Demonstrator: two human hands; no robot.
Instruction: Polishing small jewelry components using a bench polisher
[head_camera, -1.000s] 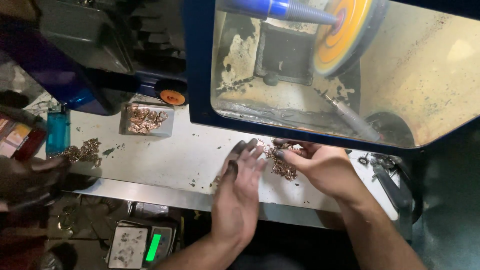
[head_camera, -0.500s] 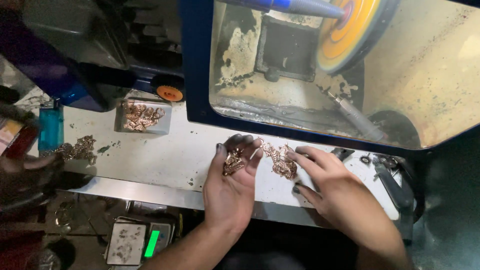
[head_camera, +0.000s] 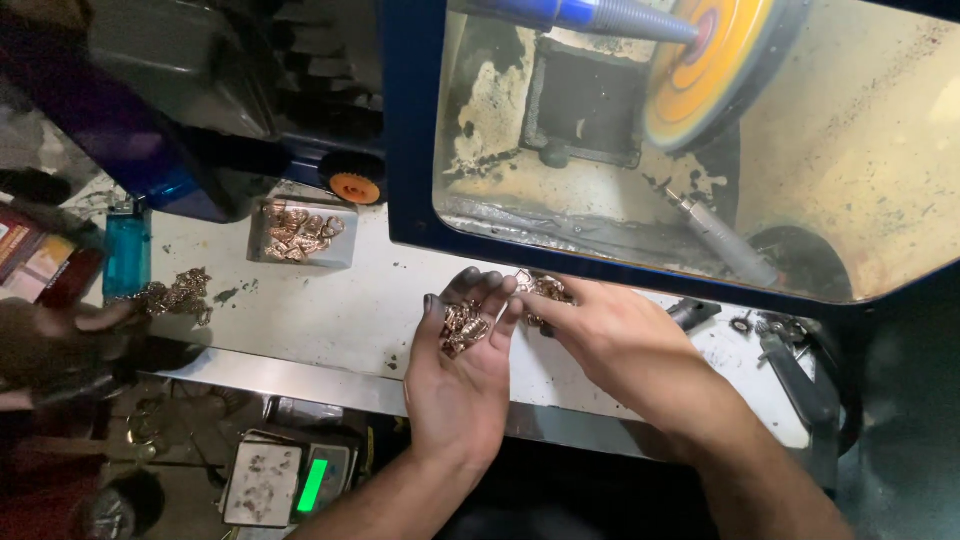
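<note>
Left hand (head_camera: 462, 370): we held it palm up and cupped, fingers spread, with a small heap of gold-coloured metal pieces (head_camera: 462, 326) lying at the base of the fingers.
Right hand (head_camera: 610, 345): fingers narrowed around a second cluster of pieces (head_camera: 545, 290), just beside the left fingertips, over the white bench (head_camera: 310, 310). We could not tell whether it pinched them or only covered them.
Machine: polishing hood behind the hands, yellow buffing wheel (head_camera: 705, 65) on a blue spindle. Neither hand was near the wheel.
Tray (head_camera: 300, 232): small shallow tray well left of the hands, holding more of the same pieces.
Loose pile (head_camera: 175, 297): chain-like pieces at the bench's left edge, beside a blue lighter (head_camera: 127, 255), well apart from us.
Scale (head_camera: 290, 480): below the bench edge, green display lit, pan dusty.
Progress: we judged this mid-way. One handful was gathered in the palm, part of a cluster was under the right hand, and the tray and left pile were untouched.
</note>
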